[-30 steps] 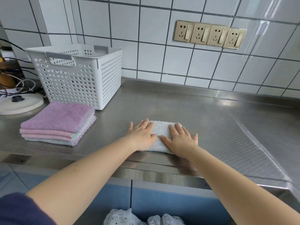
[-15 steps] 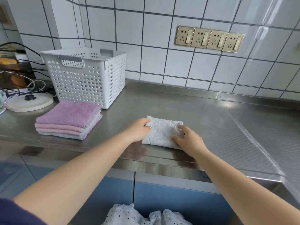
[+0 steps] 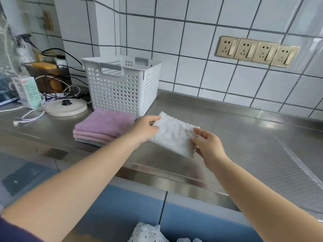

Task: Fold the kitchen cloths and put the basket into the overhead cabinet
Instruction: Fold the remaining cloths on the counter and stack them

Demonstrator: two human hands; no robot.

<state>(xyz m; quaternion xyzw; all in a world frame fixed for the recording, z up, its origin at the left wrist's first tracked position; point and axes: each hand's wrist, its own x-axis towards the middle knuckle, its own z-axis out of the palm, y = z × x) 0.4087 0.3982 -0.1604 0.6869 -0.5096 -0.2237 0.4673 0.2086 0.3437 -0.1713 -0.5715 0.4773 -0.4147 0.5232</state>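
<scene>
A folded white textured cloth (image 3: 173,133) is lifted just above the steel counter (image 3: 244,130), tilted down to the right. My left hand (image 3: 145,129) pinches its left edge and my right hand (image 3: 207,145) grips its right end. To the left lies a stack of folded cloths (image 3: 103,127), purple on top with pink and grey beneath. Behind the stack stands a white perforated basket (image 3: 122,86) with grey handles; its inside looks empty.
At the far left are a round white lid with a black knob (image 3: 65,106), a carton (image 3: 28,91), tangled cables (image 3: 57,88) and a brown box. Gold wall sockets (image 3: 257,51) sit on the tiled wall. Blue cabinet fronts (image 3: 139,212) run below the counter edge.
Both hands went from pressing flat on the white cloth to gripping its ends and lifting it off the counter, carrying it left toward the stack. The view has shifted left.
</scene>
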